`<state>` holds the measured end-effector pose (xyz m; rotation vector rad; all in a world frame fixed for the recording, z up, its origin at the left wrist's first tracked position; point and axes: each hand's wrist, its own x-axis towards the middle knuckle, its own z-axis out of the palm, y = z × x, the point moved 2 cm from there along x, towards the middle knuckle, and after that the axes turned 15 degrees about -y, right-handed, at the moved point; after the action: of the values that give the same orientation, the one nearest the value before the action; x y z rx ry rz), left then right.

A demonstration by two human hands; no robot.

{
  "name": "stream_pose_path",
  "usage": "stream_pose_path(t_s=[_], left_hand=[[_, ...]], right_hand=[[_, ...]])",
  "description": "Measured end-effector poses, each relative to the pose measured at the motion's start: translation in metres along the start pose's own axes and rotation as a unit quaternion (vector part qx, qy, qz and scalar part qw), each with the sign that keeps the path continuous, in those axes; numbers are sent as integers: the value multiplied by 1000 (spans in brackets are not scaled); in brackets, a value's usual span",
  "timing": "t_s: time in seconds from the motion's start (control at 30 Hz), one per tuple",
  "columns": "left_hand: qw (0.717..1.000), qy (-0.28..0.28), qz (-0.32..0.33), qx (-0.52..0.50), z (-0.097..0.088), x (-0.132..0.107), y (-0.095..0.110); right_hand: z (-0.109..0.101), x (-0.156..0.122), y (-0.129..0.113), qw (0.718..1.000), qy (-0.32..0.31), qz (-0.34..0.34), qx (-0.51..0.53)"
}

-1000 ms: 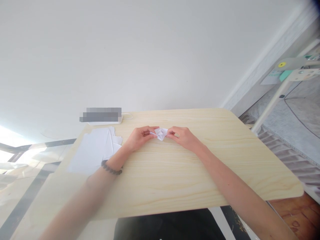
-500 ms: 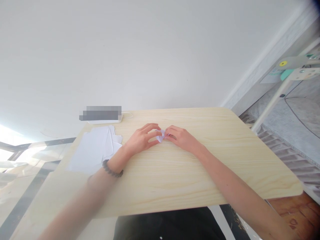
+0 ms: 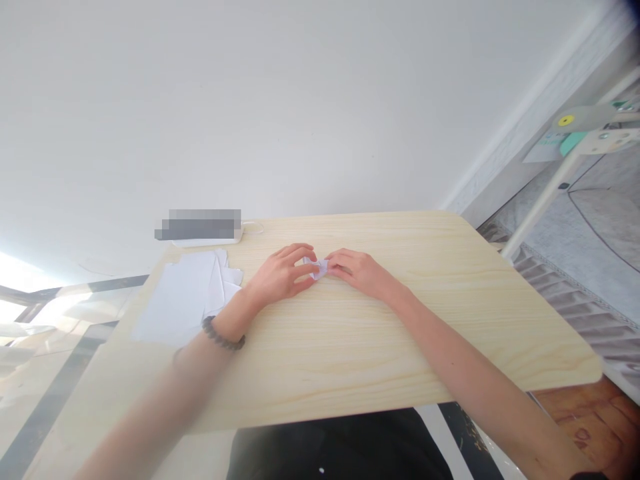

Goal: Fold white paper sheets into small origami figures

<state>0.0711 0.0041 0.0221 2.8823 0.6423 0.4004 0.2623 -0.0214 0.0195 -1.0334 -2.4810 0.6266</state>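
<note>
A small piece of folded pale lilac-white paper [image 3: 321,268] is between my two hands, low over the middle of the table. My left hand [image 3: 284,273] grips its left side between thumb and fingers, with a dark beaded bracelet [image 3: 223,335] on that wrist. From the right, my right hand [image 3: 361,272] pinches the paper's other edge with its fingertips. Parts of the paper are hidden behind the fingers, so its exact folded shape cannot be made out.
White paper sheets [image 3: 175,297] lie overlapping at the table's left. Behind them stands a blurred-out white-based object [image 3: 200,227] with a thin cable. The wooden table [image 3: 320,373] meets a pale wall [image 3: 320,107]. A white metal frame [image 3: 543,213] rises at right.
The paper has turned a little between my fingers and now looks flatter and wider. My right fingers have drawn closer together on its edge. The view has shifted slightly.
</note>
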Motion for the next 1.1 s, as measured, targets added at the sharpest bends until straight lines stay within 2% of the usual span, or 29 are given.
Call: stream_pose_path(t_s=[0.27,0.37,0.47,0.57,0.63,0.73,0.8,0.93,1.1], left_hand=[[999,-28,3,-29,2,-1,-9],[997,-37,5,-71,1,-1,-9],[991,-18,-23,-133,1,-2,-9],[972,33,-69,-221,2,-3,-10],[947,51,-97,-301,3,-3,-11],[904,36,-136,-403,8,-2,-13],[887,27,-157,-434,9,-2,-14],[878,17,-185,-441,8,-2,-14],[885,32,-222,-408,8,-4,-16]], right_hand=[[-3,-1,3,1000,9,10,-3],[-3,-1,3,1000,6,11,-8],[-3,-1,4,999,13,28,-19],[-2,-1,4,999,18,45,-23],[-1,-1,4,998,19,49,-24],[1,-1,3,998,14,53,-32],[1,-1,3,998,7,54,-42],[1,-1,3,997,6,56,-60],[-1,-2,2,996,42,67,-41]])
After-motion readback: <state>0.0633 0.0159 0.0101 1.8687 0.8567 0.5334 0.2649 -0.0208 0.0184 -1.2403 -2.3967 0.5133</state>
